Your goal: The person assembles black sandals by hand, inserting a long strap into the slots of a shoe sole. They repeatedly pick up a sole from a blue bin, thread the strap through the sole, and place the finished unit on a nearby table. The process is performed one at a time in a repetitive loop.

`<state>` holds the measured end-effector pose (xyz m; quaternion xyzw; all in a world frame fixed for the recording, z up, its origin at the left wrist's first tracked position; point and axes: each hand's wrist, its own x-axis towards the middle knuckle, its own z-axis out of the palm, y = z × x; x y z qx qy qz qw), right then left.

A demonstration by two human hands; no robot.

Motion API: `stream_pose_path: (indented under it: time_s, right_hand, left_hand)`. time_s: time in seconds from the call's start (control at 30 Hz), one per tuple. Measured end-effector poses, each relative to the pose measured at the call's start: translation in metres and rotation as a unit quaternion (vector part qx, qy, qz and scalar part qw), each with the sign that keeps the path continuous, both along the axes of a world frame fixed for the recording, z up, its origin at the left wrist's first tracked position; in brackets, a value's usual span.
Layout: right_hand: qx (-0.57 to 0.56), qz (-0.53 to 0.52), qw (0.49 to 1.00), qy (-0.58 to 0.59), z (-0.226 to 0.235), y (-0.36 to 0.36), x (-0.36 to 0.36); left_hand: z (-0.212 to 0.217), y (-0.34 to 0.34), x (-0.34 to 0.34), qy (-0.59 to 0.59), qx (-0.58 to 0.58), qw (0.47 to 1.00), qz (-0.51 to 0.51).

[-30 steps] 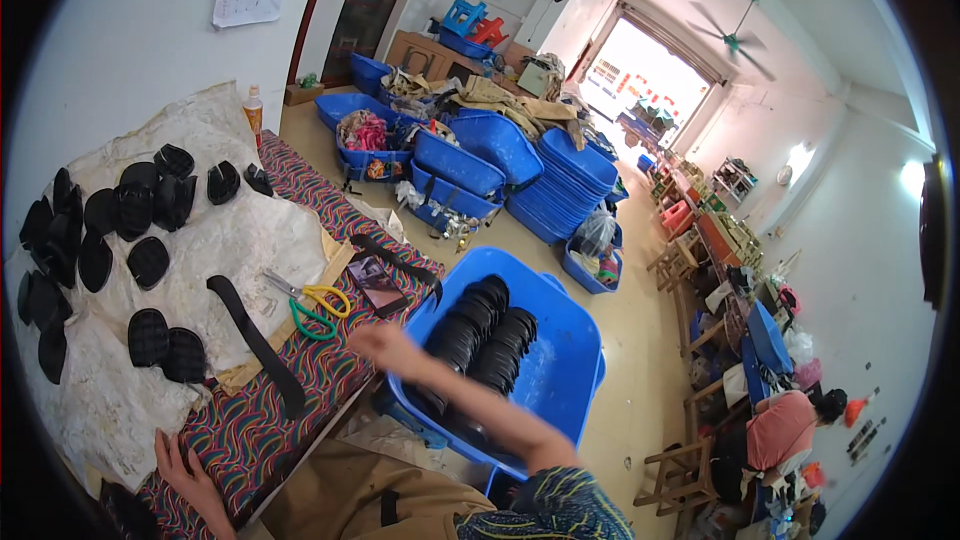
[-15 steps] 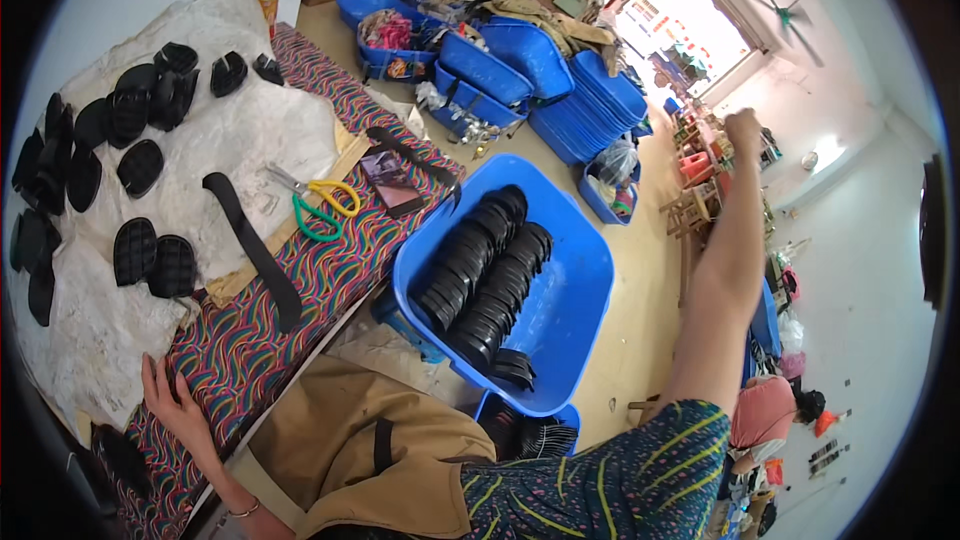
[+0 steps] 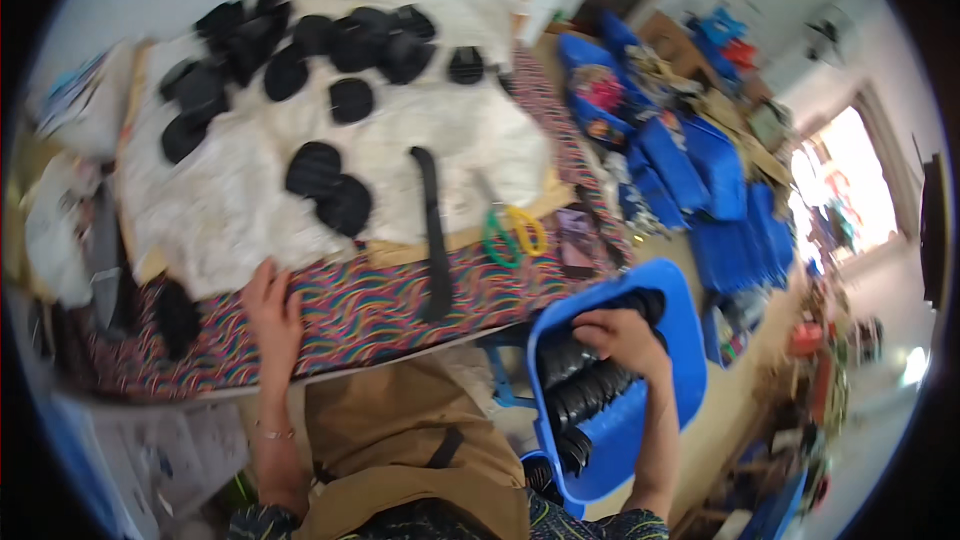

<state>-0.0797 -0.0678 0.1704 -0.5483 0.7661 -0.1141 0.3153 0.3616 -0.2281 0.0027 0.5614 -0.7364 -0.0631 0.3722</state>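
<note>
My left hand (image 3: 272, 312) lies open at the near edge of the table, its fingertips by the whitish sheet and nothing in it. My right hand (image 3: 628, 340) is over the blue tub (image 3: 690, 340), fingers curled together at the rows of curved black pieces (image 3: 590, 390). Blur hides whether it grips one. On the sheet (image 3: 440, 120) are several black padded oval pieces (image 3: 352, 100), with two overlapping ones (image 3: 340, 202) nearer me. To their right lie a long black strip (image 3: 432, 235) and scissors (image 3: 515, 237) with one green and one yellow handle.
A phone (image 3: 577, 240) lies on the patterned tablecloth (image 3: 375, 295) near the tub. A dark piece (image 3: 177, 318) and a white plastic bag (image 3: 62, 230) are at the left end. Stacked blue tubs (image 3: 735, 250) stand on the floor at the far right.
My right arm has come down from being stretched out to the far right, and its hand is now at the tub. The view has turned left. My left hand stays at the table edge.
</note>
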Motion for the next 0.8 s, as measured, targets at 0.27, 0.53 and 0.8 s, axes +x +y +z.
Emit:
stream_pose_path:
  time_s: [0.27, 0.53, 0.8]
  right_hand:
    - [-0.268, 0.075, 0.96, -0.014, -0.086, -0.142, 0.112]
    - [-0.331, -0.016, 0.915, 0.23, -0.134, -0.218, 0.14]
    - [-0.366, -0.038, 0.923, 0.113, -0.152, -0.222, 0.129]
  left_hand:
    - [0.006, 0.0, -0.001, 0.035, 0.001, 0.999, -0.008]
    - [0.007, 0.003, -0.004, 0.046, 0.0, 0.999, 0.024]
    - [0.009, 0.002, -0.002, 0.098, -0.01, 0.994, 0.05]
